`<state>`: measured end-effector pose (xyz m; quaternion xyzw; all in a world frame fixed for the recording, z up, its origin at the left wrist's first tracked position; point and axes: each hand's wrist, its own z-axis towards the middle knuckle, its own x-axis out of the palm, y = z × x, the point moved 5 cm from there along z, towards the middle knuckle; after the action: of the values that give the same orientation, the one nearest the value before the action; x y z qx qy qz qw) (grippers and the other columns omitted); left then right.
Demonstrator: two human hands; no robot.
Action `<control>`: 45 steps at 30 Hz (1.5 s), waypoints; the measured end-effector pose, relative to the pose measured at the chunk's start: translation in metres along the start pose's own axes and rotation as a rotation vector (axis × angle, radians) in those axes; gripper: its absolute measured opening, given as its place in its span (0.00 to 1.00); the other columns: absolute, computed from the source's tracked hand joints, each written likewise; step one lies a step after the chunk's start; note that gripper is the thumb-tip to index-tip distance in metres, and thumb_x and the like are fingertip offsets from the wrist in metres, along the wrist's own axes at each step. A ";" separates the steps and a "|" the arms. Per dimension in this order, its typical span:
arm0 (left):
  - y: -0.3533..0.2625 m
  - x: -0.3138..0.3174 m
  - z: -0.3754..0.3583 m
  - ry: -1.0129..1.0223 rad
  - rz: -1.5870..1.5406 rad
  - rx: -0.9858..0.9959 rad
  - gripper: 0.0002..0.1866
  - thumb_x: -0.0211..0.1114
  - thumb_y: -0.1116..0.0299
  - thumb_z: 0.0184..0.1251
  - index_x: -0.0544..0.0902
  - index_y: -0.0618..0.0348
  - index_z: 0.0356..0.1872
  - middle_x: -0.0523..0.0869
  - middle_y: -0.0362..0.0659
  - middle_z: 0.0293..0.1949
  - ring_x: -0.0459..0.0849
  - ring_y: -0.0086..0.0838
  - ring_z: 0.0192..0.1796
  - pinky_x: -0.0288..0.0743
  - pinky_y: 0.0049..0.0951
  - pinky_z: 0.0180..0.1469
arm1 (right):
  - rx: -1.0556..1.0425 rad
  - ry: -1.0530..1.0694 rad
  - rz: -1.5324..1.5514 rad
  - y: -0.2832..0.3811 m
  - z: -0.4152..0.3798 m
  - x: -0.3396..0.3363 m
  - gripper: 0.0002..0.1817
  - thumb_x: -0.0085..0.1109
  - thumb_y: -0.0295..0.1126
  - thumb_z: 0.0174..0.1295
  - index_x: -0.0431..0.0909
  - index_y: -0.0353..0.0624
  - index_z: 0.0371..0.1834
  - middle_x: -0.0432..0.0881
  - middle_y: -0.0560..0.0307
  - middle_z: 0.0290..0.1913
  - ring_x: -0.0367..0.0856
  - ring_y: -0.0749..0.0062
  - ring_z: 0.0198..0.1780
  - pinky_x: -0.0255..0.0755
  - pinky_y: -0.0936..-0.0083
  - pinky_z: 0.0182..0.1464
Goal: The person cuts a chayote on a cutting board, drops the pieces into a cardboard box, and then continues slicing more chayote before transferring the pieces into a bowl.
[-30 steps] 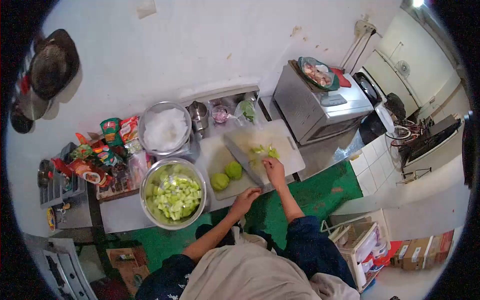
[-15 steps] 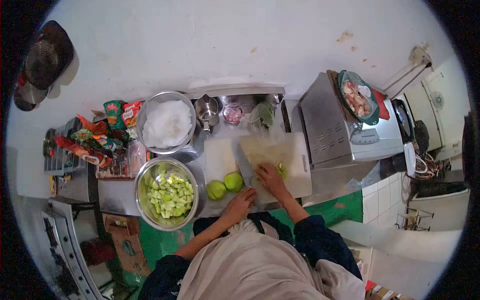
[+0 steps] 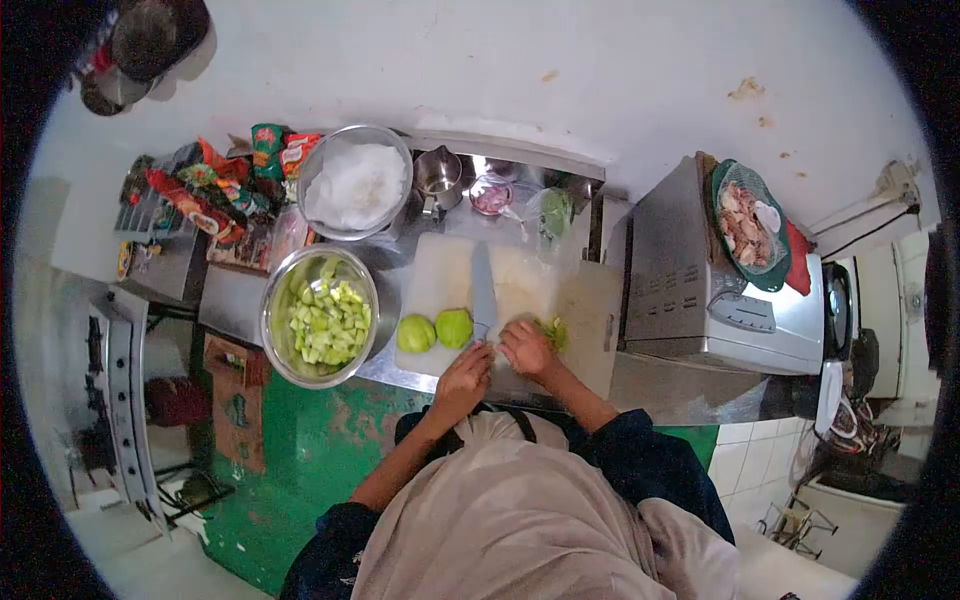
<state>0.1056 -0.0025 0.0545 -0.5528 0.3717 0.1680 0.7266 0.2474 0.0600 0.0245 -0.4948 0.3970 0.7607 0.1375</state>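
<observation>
1. Gripping broad grey metal knife (image 3: pixel 483 282) at its near end in left hand (image 3: pixel 466 380), pointing it forward, presumably for safety.
2. Curling right hand (image 3: pixel 528 350) beside small green scraps (image 3: pixel 553 333) on pale rectangular board (image 3: pixel 434 272); cannot tell whether grasping any.
3. Noted two round light-green fruits (image 3: pixel 454 328) on board, left of knife, likely for reach.

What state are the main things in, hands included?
Knife: blade bare, pointing away.
Left hand: closed around the knife's handle.
Right hand: curled, beside green scraps.
Round green vegetables: two, apparently whole.
Green pieces: chopped, in a steel bowl.
Metal jug: upright.
</observation>
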 end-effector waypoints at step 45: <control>-0.043 0.066 0.023 -0.250 -0.290 -0.187 0.24 0.61 0.77 0.54 0.69 0.64 0.54 0.72 0.54 0.45 0.73 0.49 0.48 0.70 0.40 0.50 | 0.477 -0.225 0.294 -0.048 -0.063 -0.042 0.13 0.51 0.21 0.56 0.74 0.37 0.45 0.74 0.44 0.45 0.73 0.47 0.48 0.68 0.61 0.50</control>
<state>0.1859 -0.0062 0.0385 -0.6403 0.1782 0.1626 0.7293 0.3369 0.0522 0.0261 -0.2984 0.6141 0.7078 0.1813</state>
